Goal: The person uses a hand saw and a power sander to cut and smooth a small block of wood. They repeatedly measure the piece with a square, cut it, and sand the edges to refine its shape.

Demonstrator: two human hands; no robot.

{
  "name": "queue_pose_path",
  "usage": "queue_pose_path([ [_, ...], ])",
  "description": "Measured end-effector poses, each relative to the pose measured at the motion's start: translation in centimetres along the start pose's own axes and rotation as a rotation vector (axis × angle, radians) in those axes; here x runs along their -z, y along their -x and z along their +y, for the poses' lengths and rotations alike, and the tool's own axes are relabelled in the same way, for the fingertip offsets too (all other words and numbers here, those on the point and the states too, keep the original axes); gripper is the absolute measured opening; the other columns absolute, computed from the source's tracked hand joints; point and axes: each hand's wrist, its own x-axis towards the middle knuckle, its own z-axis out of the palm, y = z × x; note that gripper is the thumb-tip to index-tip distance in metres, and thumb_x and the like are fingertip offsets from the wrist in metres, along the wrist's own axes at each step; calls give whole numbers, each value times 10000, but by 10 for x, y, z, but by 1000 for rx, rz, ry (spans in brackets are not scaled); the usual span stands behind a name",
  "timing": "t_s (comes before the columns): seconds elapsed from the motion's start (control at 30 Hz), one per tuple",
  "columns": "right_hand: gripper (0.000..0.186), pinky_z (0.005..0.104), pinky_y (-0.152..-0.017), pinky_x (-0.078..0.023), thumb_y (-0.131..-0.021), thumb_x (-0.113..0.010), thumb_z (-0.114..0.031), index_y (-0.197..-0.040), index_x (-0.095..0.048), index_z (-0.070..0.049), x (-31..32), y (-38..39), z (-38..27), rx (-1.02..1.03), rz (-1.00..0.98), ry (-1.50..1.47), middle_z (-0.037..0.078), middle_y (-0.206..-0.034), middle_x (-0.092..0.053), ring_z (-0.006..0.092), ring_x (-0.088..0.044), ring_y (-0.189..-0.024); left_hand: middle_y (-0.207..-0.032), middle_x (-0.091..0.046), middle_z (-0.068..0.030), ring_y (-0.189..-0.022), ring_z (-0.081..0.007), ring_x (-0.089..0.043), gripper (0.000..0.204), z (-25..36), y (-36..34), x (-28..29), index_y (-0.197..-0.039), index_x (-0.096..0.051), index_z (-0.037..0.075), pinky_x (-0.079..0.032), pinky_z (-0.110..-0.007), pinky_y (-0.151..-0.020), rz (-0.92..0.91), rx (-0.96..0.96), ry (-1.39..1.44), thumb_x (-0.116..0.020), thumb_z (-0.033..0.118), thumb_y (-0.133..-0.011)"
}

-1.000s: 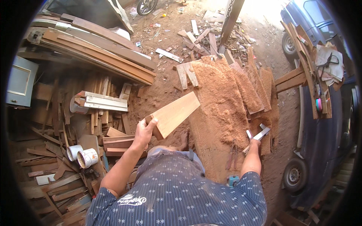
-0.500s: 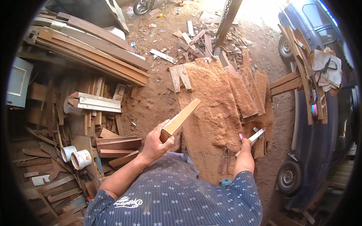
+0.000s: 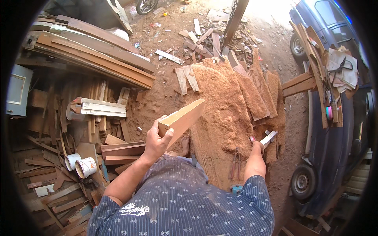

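Note:
My left hand (image 3: 156,139) is closed round one end of a smooth light-brown wooden block (image 3: 183,119), raised over the near left side of the sawdust-covered workbench (image 3: 210,161). The block's far end points up and to the right. My right hand (image 3: 256,146) is low over the bench's right side, its curled fingers mostly hidden. A pale flat bar (image 3: 269,138) with a short crosspiece touches or lies under this hand; I cannot tell which. A small red thing (image 3: 252,139) shows by the fingers. Red-handled pincers (image 3: 236,163) lie to the left of my right forearm.
Sawdust-covered boards (image 3: 252,96) lie along the bench's far right. Long planks (image 3: 94,55) are stacked far left, above offcuts and two white buckets (image 3: 85,167). A post (image 3: 235,23) stands beyond the bench. A blue vehicle (image 3: 334,157) is at the right. A blue object (image 3: 236,189) sits near my right sleeve.
My left hand has turned the wooden block, so more of its broad side face shows, and its near end has shifted left and up. My right hand has moved slightly away from me.

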Motion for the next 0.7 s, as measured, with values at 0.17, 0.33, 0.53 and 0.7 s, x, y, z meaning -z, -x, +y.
queue_pose_path([
  [0.17, 588, 412, -980, -503, -740, -809, -186, -1198, -622, 132, 19, 3, 13, 22, -89, -496, 273, -1204, -672, 361, -655, -1131, -1145, -696, -185, -1069, -211, -664, 608, -4, -7, 4, -1347, -519, -67, -524, -344, -929, 14, 8, 5, -697, 323, -917],
  [0.33, 489, 424, -852, -549, -744, -735, -118, -1155, -625, 123, 53, 21, -6, 108, 31, -825, 243, -1131, -693, 355, -695, -1008, -1142, -699, -183, -1075, -208, -662, 602, 8, -13, 5, -1342, -525, -73, -522, -341, -935, -57, -16, -21, -710, 306, -912],
  [0.53, 186, 257, -479, -508, -839, -746, -79, -961, -643, 17, 72, 66, -13, 108, -258, -1700, 86, -798, -660, 146, -632, -608, -1132, -703, -174, -1057, -192, -663, 613, 27, -19, -2, -1332, -534, -85, -523, -336, -928, -102, -2, -55, -729, 297, -895],
  [0.7, 169, 254, -549, -538, -876, -752, -119, -982, -647, -41, 89, 154, -21, 195, -579, -1525, 37, -794, -643, 150, -633, -646, -1117, -714, -184, -1048, -203, -675, 619, 26, -23, -4, -1327, -548, -95, -526, -338, -921, -110, -67, -85, -734, 299, -887],
])
